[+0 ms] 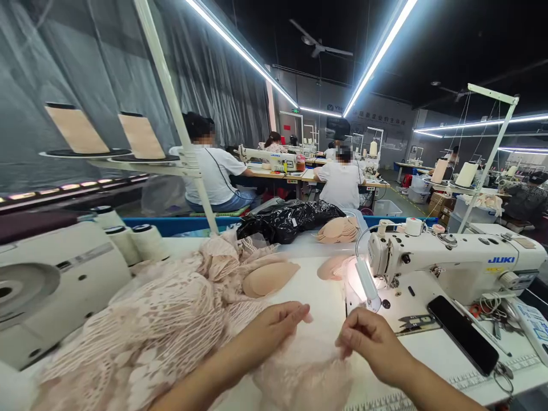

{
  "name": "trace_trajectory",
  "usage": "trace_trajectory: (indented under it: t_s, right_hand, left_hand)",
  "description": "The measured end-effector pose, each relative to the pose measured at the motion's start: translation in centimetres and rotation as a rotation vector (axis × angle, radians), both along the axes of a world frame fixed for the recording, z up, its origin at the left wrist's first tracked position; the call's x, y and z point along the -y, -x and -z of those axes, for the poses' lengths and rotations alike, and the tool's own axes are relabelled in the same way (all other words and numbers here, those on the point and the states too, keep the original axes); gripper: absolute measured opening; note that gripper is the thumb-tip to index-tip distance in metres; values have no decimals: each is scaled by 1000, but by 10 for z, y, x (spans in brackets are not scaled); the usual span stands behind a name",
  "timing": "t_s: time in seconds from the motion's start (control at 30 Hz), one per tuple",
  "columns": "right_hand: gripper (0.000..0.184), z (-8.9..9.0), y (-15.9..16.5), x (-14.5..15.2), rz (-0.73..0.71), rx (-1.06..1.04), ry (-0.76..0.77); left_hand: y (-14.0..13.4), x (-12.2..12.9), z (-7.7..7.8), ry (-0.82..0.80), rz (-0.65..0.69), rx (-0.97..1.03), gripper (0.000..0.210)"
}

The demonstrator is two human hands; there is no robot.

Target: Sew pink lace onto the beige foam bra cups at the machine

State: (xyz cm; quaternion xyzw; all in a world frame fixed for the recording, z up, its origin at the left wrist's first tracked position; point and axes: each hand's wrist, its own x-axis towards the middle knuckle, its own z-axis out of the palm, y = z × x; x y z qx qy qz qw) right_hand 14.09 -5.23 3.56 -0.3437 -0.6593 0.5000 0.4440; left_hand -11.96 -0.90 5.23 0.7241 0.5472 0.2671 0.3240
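A piece of sheer pale pink fabric (306,374) hangs between my hands above the white table (280,294). My left hand (278,325) pinches its upper left edge between thumb and fingers. On the other side my right hand (370,339) is closed on the same fabric, fingertips pressed together. A heap of pale pink lace (171,308) spreads over the table to the left, partly behind my left forearm. Beyond my left hand lie beige oval pads (269,278). More pale pink material (336,267) lies near the sewing machine's lit needle area.
A white sewing machine (449,251) with a lamp (367,282) stands at right. Thread snips (415,322) and a black phone (463,334) lie before it. A black plastic bag (295,220) and stacked pads (338,229) sit behind. Thread cones (148,242) stand left; co-workers (340,182) sit ahead.
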Motion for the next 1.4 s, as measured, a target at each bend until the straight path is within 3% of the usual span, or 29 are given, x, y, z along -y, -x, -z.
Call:
trace_trajectory:
  t_s: [0.07, 0.13, 0.3, 0.4, 0.5, 0.57, 0.67, 0.77, 0.83, 0.9, 0.97, 1.1, 1.17, 1.23, 1.3, 1.4]
  right_hand:
    - [48, 9, 1, -15, -25, -39, 235]
    - [50, 18, 1, -27, -21, -26, 333]
    - [38, 30, -1, -38, -37, -2, 308]
    - [35, 32, 1, -39, -36, -21, 294]
    - [37, 31, 1, -40, -36, -25, 296]
    - [39, 30, -1, -41, -30, -12, 310]
    - [45, 28, -4, -41, -8, -22, 360]
    - [54, 26, -6, -41, 0, -60, 406]
    - [62, 24, -6, -40, -1, -86, 424]
    - [70, 21, -7, -39, -4, -104, 432]
    - [73, 18, -9, -35, -6, -106, 423]
    - [53, 13, -8, -19, 25, -31, 308]
    - [31, 9, -6, -7, 38, 58, 217]
    - [10, 4, -5, 5, 9, 158, 105]
    - [6, -3, -7, 16, -33, 235, -37]
    - [9, -13, -17, 25, 46, 320, -331]
  left_hand:
    - [-5, -28, -9, -94, 38, -141, 56]
    - [-16, -57, -13, -189, 48, -208, 37]
    - [-53, -113, -3, -302, 146, -348, 35]
    - [-66, -129, 1, -296, 173, -412, 31]
    - [-63, -134, -4, -280, 95, -420, 28]
    - [-53, -129, -11, -282, -8, -368, 23]
    - [-31, -104, -22, -244, -141, -235, 33]
    - [-14, -55, -31, -113, -132, -90, 48]
    - [-12, -15, -32, 74, -99, 87, 58]
    - [-16, 20, -28, 215, -120, 222, 56]
    - [-23, 43, -19, 250, -117, 247, 48]
    - [-33, 54, -3, 135, -15, 76, 37]
    - [-35, 51, -6, -36, 60, -28, 38]
    - [-37, 49, -19, -141, 178, -60, 55]
    - [-39, 48, -37, -82, 320, -73, 66]
    - [-40, 45, -56, 147, 444, -188, 28]
